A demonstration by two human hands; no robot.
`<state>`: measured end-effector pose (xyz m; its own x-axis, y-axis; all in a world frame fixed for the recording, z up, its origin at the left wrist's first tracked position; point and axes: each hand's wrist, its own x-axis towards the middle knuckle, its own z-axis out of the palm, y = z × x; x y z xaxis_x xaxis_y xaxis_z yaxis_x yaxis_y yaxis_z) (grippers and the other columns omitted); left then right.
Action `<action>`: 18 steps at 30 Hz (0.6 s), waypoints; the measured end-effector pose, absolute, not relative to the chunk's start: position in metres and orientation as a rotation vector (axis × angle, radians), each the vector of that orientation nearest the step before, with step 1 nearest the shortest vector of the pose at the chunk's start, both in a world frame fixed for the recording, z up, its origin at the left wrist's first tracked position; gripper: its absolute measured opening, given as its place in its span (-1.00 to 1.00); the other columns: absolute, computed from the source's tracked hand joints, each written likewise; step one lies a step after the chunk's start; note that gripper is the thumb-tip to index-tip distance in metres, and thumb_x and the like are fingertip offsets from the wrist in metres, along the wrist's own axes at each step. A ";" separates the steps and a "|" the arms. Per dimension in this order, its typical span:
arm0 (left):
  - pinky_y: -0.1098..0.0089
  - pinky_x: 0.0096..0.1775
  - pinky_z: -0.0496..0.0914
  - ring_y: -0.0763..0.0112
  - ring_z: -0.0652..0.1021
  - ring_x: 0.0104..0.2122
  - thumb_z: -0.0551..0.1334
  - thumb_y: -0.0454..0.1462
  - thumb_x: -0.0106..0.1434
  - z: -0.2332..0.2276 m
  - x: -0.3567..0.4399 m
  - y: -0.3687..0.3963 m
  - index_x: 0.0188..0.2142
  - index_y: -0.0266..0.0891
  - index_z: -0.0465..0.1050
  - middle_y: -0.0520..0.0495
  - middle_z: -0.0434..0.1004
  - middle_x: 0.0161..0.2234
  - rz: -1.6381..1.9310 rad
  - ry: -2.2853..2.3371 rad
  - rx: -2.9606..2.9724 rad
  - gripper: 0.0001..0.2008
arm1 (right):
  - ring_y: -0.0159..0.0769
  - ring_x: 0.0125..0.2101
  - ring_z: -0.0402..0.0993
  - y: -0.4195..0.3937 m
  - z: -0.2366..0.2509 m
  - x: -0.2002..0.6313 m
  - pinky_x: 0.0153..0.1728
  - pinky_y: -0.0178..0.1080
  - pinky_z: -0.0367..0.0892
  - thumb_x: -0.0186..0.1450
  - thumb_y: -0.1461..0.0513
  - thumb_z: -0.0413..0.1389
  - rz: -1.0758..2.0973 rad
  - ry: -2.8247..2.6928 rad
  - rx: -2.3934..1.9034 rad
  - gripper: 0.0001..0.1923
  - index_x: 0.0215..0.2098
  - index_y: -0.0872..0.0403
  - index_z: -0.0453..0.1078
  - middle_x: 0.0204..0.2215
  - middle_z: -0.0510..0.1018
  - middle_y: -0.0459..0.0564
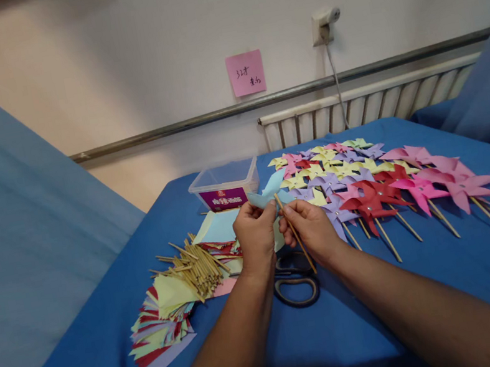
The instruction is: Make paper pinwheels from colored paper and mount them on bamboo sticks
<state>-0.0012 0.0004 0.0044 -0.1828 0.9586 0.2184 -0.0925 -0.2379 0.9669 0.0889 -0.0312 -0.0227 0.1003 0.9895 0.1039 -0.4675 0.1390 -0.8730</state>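
Item: one folded light-blue paper pinwheel point(275, 184), pinched in your left hand point(254, 232). Item: one slender brown wooden stick point(295, 231), gripped by your right hand point(313, 224). Both were held over the blue cloth-covered table point(330, 345), near black-handled scissors point(299, 304).

Indoor craft workspace, paper pinwheels point(372, 198), cloth-covered table point(335, 345), blue curtain point(10, 225), wall radiator point(371, 90)
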 end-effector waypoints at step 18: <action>0.49 -0.49 0.28 0.51 0.43 -0.55 0.38 -0.23 -0.06 0.005 -0.002 0.000 -0.44 -0.30 0.47 0.03 0.49 -0.52 1.551 1.117 1.211 -0.78 | -0.49 -0.67 0.39 -0.031 -0.022 0.089 -0.69 -0.44 0.25 0.13 -0.01 0.25 1.242 -0.847 -0.819 -0.64 -0.41 0.07 0.29 -0.60 0.50 -0.18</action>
<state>-0.0017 0.0001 0.0048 -0.1690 0.9605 0.2209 -0.0955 -0.2390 0.9663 0.0894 -0.0311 -0.0220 0.1207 0.9882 0.0941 -0.4485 0.1388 -0.8829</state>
